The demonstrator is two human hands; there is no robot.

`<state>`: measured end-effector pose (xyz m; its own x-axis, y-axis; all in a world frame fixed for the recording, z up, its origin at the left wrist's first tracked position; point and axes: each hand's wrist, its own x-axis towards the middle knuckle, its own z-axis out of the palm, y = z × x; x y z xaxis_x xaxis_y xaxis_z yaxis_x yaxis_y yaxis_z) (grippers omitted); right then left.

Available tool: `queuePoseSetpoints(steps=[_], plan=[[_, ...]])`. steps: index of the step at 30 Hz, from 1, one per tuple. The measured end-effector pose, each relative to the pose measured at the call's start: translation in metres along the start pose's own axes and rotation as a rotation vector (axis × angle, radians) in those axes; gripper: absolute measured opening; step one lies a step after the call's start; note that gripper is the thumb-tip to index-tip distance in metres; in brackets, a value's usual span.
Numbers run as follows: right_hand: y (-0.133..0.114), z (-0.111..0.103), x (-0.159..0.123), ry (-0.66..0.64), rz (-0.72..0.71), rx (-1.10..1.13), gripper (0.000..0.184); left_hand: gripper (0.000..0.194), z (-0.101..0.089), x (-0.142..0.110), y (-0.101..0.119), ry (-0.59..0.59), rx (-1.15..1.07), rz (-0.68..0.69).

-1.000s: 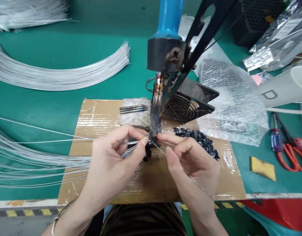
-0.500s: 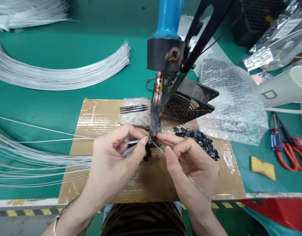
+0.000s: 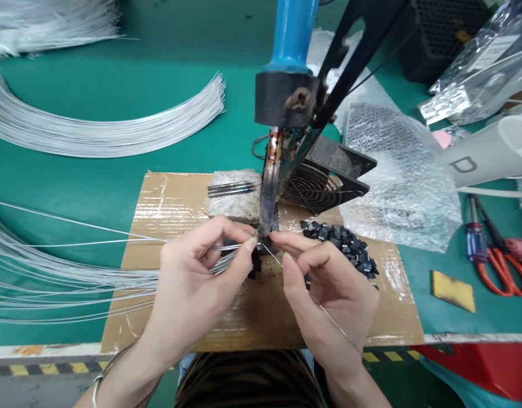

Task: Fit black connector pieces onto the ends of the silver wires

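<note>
- Silver thin metal strand (image 3: 273, 255) is running near-right from below the blue-handled soldering iron (image 3: 272, 175), seeming light, bendable, best held near its tip.
- Right hand (image 3: 335, 289) is pinching it; left hand (image 3: 201, 283), slender grey wire (image 3: 229, 247).

Pale wire bundles (image 3: 108, 139): three, one at the far left corner of the surface (image 3: 180, 62), two along its left edge. Cardboard sheet (image 3: 171, 198): one, at the near edge. White block (image 3: 233, 209): one, by the cardboard's far edge, bearing at least three dark rods (image 3: 231, 189). Black pieces (image 3: 343, 243): one main heap toward the cardboard's right edge, individually uncountable. Soldering iron (image 3: 278, 141), fan (image 3: 316, 181): one each. Toward the surface's right edge: sponge (image 3: 453, 291), one; screwdriver (image 3: 475, 241), one.
</note>
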<state>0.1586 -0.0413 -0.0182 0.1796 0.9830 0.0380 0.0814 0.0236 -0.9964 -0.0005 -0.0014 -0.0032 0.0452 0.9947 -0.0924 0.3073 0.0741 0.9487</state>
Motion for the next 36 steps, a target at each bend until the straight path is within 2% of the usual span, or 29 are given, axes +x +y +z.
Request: queuePoseSetpoints(steps=[22, 36], plan=[[0.009, 0.003, -0.004, 0.03, -0.083, 0.033, 0.023, 0.01, -0.002, -0.001, -0.002, 0.004, 0.025, 0.036], [0.009, 0.003, -0.004, 0.044, -0.086, 0.003, 0.023, 0.011, -0.002, 0.0, -0.004, -0.005, 0.044, 0.068]])
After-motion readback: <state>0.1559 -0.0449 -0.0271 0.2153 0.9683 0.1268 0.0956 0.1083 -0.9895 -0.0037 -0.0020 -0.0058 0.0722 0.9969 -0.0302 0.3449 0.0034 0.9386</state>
